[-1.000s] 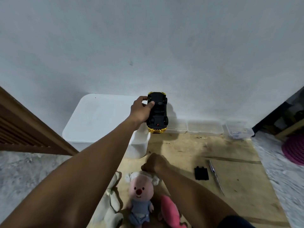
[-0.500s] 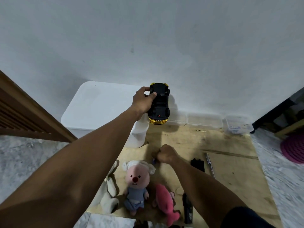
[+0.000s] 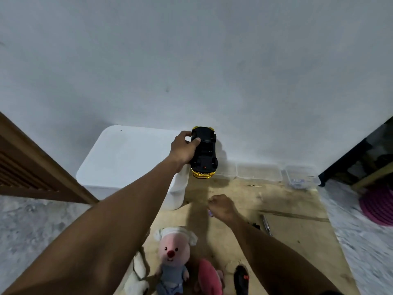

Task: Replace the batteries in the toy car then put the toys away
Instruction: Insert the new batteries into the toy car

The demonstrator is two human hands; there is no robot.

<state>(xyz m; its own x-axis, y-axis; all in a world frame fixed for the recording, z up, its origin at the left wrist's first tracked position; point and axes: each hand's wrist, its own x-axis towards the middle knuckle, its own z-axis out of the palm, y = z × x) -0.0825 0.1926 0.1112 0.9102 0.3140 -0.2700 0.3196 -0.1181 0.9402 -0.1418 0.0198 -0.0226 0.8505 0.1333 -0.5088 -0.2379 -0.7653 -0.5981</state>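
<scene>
The white storage bin (image 3: 127,158) stands shut against the wall at the left, with its lid on. It is probably where the toys go in the end. In front of it a plywood board (image 3: 287,241) serves as the work surface and keeps small parts off the rough floor. Along its near edge lie the waiting toys: a pink-faced plush (image 3: 173,258), a pink plush (image 3: 209,277) just beside it, a white plush (image 3: 138,275) to the left and a black remote (image 3: 241,279) to the right. The toy car (image 3: 204,154) is held in the air above the bin's right corner, its black underside towards the camera, presumably so the battery bay can be reached. The left hand (image 3: 184,149) grips it from the side, thumb laid across the underside and fingers wrapped round the far edge. The right hand (image 3: 222,207) hovers low over the board, well apart from the car, fingers curled inward. At their tips shows a small purplish thing (image 3: 210,212), seemingly pinched. It may be a battery, but blur hides that. A screwdriver (image 3: 265,224) lies on the board to the right, within reach for the cover screw. A small black piece (image 3: 256,226) beside it is half hidden by the forearm and may be the cover.
</scene>
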